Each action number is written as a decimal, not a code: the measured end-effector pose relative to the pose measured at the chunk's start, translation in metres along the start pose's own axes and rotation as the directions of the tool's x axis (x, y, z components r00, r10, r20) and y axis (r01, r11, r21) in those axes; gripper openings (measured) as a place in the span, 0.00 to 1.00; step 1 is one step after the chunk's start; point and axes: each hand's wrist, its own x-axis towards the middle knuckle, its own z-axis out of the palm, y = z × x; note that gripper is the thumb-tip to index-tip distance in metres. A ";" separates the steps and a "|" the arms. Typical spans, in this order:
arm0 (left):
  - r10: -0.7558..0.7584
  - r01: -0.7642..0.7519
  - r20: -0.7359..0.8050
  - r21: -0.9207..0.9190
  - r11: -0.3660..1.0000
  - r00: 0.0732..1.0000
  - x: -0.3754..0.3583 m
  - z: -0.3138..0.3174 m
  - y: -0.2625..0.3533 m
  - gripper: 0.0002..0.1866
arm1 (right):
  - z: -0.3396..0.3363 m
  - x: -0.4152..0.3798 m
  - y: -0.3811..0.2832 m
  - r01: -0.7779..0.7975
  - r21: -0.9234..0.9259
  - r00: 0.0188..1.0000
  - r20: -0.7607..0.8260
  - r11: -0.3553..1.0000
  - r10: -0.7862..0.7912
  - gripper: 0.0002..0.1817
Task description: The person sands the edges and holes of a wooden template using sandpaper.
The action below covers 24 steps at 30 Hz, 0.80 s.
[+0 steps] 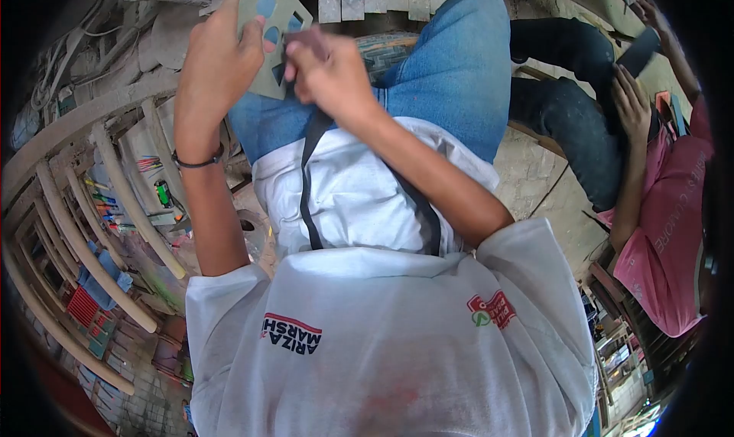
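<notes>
My left hand [218, 66] grips a flat grey-green board [283, 15] by its left side, with the thumb over its face. Round and angular cut-outs pass through the board, which is tilted up above my lap. My right hand [332, 74] is closed on a small brownish-red piece of sandpaper [312, 39], pinched at the board's right edge. That hand is slightly blurred, and its fingers partly cover the cut-outs there.
A curved wooden rack with slats [99, 154] stands close on my left, with pens and a green can [163, 194] behind it. At right sits another person in a pink shirt [673, 230], holding a dark flat piece [638, 52].
</notes>
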 end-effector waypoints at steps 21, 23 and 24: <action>-0.051 0.050 -0.025 -0.039 0.998 0.998 0.004 -0.002 -0.023 0.16 | -0.024 0.007 0.020 0.510 -0.613 0.851 0.259 0.603 -0.457 0.11; 0.019 -0.019 -0.036 0.002 1.000 0.999 -0.006 -0.001 -0.029 0.16 | -0.027 0.001 0.024 0.550 -0.582 0.827 0.282 0.599 -0.487 0.11; -0.056 0.056 0.016 -0.037 0.998 0.998 -0.004 -0.003 -0.030 0.17 | -0.031 0.005 0.022 0.518 -0.646 0.850 0.313 0.561 -0.424 0.13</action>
